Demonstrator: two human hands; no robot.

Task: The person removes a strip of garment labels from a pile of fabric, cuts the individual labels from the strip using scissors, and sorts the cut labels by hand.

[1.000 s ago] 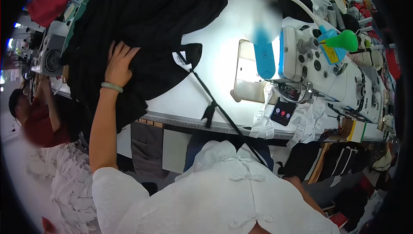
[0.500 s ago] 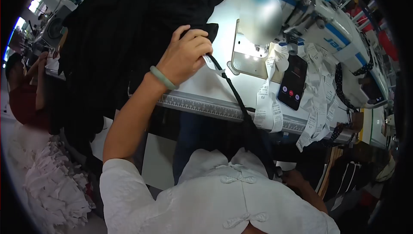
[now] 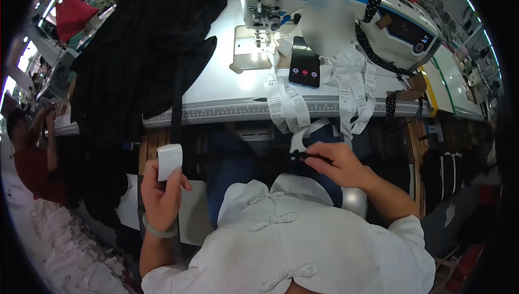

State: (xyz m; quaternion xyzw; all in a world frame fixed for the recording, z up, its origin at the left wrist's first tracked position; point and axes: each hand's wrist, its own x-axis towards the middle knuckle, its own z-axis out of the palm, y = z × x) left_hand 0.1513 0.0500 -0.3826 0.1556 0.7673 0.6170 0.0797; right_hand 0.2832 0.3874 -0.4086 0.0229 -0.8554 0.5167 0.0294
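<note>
Strip (image 3: 171, 162), white and glossy, curves in our left hand's (image 3: 162, 202) pinch, before the ruled table edge (image 3: 216, 113) in the head view; well apart, our right hand (image 3: 341, 165) grips a narrow black piece (image 3: 319, 158), near dangling printed tape (image 3: 275, 102).

We can read no words: from mid-view, the black rectangular smartphone (image 3: 304, 62) at one o'clock shows a red round call-ending sign (image 3: 305, 72); print on the long white label strips (image 3: 356, 86) at two is too small.
</note>
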